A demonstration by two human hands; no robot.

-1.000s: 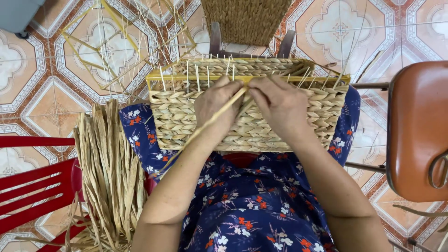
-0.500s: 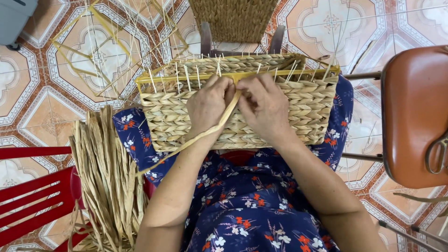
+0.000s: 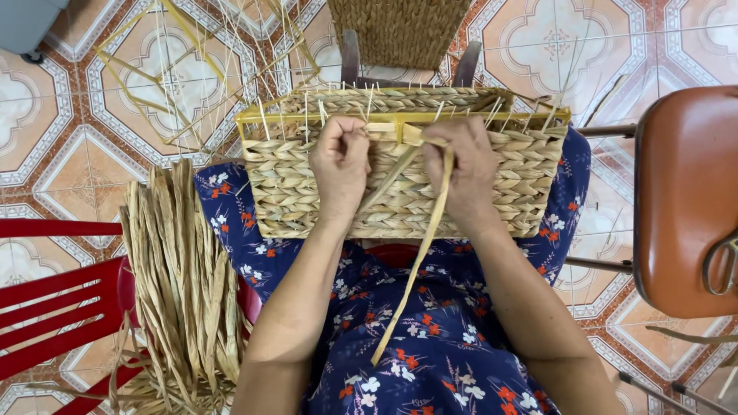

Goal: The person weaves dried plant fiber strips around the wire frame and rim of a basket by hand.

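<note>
A rectangular woven straw basket [image 3: 530, 177] rests on my lap, its yellow rim frame [image 3: 254, 119] with thin upright stakes facing away. My left hand [image 3: 340, 161] pinches the weave at the top edge of the near wall. My right hand [image 3: 467, 165] grips a long flat straw strand [image 3: 415, 265] that bends over the rim and hangs down over my blue floral dress [image 3: 430, 338]. Both hands press against the basket's near side.
A thick bundle of dried straw [image 3: 184, 284] lies on a red slatted chair [image 3: 54, 307] at my left. A brown chair seat [image 3: 688, 200] stands at the right. Another woven piece [image 3: 400, 31] and loose yellow stakes [image 3: 192, 69] lie on the patterned tile floor beyond.
The straw strand has swung from slanting left across the basket to hanging straight down from my right hand. Both hands have shifted up to the rim.
</note>
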